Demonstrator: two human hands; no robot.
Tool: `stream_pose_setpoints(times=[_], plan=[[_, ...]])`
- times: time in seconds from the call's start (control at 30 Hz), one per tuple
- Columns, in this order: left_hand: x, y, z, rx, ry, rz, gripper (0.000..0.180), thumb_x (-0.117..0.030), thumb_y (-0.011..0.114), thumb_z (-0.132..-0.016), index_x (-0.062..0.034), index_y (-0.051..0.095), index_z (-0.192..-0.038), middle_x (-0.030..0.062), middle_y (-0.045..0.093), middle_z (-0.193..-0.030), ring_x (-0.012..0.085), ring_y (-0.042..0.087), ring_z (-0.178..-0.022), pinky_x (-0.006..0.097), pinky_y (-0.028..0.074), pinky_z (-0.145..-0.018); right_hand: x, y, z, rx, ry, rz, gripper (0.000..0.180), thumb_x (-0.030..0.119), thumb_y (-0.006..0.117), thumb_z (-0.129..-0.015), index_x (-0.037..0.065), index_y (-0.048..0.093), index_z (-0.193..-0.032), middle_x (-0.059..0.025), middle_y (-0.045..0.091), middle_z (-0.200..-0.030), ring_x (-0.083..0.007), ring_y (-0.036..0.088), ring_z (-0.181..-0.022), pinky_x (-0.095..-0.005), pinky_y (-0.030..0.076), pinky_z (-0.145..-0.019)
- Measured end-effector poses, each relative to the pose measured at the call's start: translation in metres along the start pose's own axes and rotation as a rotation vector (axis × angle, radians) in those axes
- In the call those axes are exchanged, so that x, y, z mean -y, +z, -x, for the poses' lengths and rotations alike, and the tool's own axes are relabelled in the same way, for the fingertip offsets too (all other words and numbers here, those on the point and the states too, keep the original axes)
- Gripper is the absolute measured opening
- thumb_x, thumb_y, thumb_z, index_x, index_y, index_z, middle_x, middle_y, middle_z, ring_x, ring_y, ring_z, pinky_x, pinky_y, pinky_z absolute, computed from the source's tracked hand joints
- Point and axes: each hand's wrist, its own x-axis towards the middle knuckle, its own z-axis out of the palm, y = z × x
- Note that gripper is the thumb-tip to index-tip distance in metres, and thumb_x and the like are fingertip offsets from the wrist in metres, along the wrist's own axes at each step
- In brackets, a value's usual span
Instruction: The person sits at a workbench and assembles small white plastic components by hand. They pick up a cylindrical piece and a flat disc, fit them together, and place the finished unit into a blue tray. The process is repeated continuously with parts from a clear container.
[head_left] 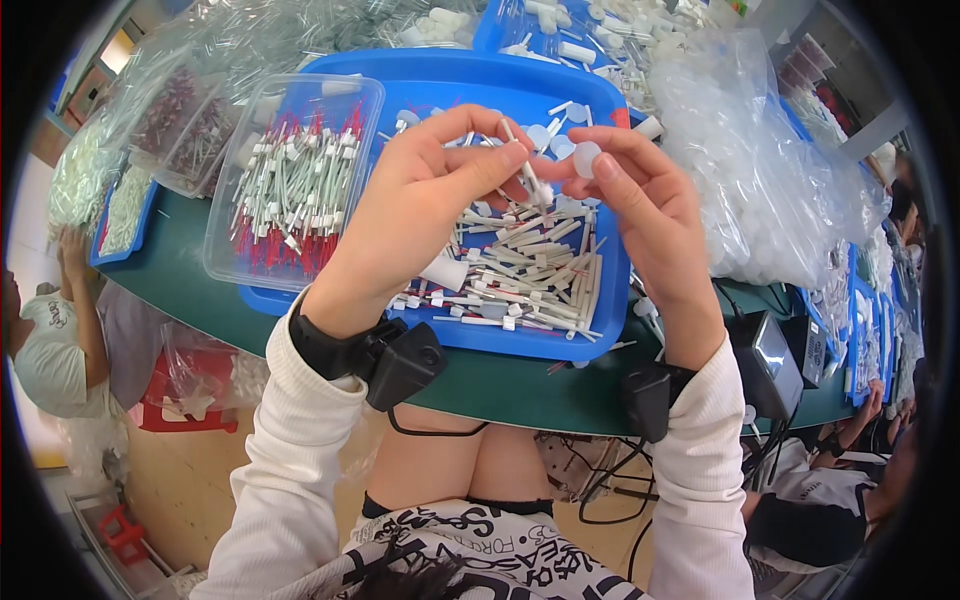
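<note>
Left hand (415, 195) pinches white stick (530, 180); right hand (650, 200) pinches translucent disc (587, 158); clear box (219, 258) overlaps blue tray (440, 72).

A head-worn fisheye camera looks down and forward, close above the green table (500, 396).

A green desk (510, 397) curves across the view, with a small blue tray (146, 222) of thin pale pieces at its far left end and a heap of crinkled clear plastic (270, 45) along its far edge; a black device with a shiny face (772, 362) stands on its right part, and dark cables (603, 522) loop below its near edge; left of the desk are a red stool (205, 372) and a person in a pale shirt (55, 345), while right of it sits a person in a black-and-white top (808, 530), and tan floor (275, 475) shows below it
</note>
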Motion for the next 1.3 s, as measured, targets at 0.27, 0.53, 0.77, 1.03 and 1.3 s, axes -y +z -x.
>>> stream_pose_setpoints(times=[0.27,0.53,0.77,1.03,1.3], plan=[[-0.002,0.000,-0.001,-0.054,-0.025,0.068,0.014,-0.011,0.061,-0.089,-0.0006,0.058,-0.097,0.0094,0.065,-0.086,0.0130,0.063,-0.077,0.027,0.051,-0.073,-0.002,0.004,0.001,-0.005,0.142,-0.254,0.030,0.026,0.056,-0.094,0.001,0.057,-0.111,-0.0110,0.064,-0.106,-0.0184,0.065,-0.091,-0.0289,0.049,-0.084],[-0.002,0.002,0.003,0.060,-0.026,-0.395,0.021,0.000,0.056,-0.087,0.0012,0.053,-0.107,0.0100,0.066,-0.086,0.0172,0.065,-0.085,0.026,0.050,-0.077,0.001,-0.002,0.001,0.025,0.138,-0.203,0.025,0.022,0.060,-0.092,0.000,0.060,-0.106,-0.0086,0.064,-0.099,-0.0185,0.066,-0.087,-0.0306,0.051,-0.080],[-0.004,0.007,0.008,0.274,-0.025,-0.569,0.045,0.001,0.049,-0.086,-0.0021,0.040,-0.131,0.0090,0.066,-0.087,0.0155,0.061,-0.079,0.029,0.049,-0.075,0.000,0.005,0.004,0.055,0.126,-0.012,0.019,0.011,0.065,-0.087,-0.001,0.060,-0.101,-0.0082,0.065,-0.092,-0.0136,0.063,-0.084,-0.0286,0.051,-0.079],[-0.001,0.005,0.003,0.229,-0.024,-0.409,0.040,-0.009,0.043,-0.095,-0.0042,0.040,-0.135,0.0085,0.065,-0.079,0.0078,0.052,-0.062,0.021,0.044,-0.060,0.001,0.003,0.002,0.010,-0.001,0.097,0.016,0.011,0.065,-0.087,0.000,0.059,-0.096,-0.0103,0.067,-0.093,-0.0140,0.064,-0.084,-0.0273,0.051,-0.076],[-0.005,0.011,0.008,0.236,-0.054,-0.300,0.030,-0.012,0.040,-0.098,-0.0063,0.033,-0.127,0.0130,0.067,-0.080,0.0046,0.043,-0.046,0.017,0.035,-0.049,-0.003,-0.003,-0.001,-0.083,0.080,-0.140,0.025,0.016,0.060,-0.091,-0.001,0.055,-0.108,-0.0166,0.067,-0.102,-0.0218,0.066,-0.090,-0.0308,0.051,-0.081]])
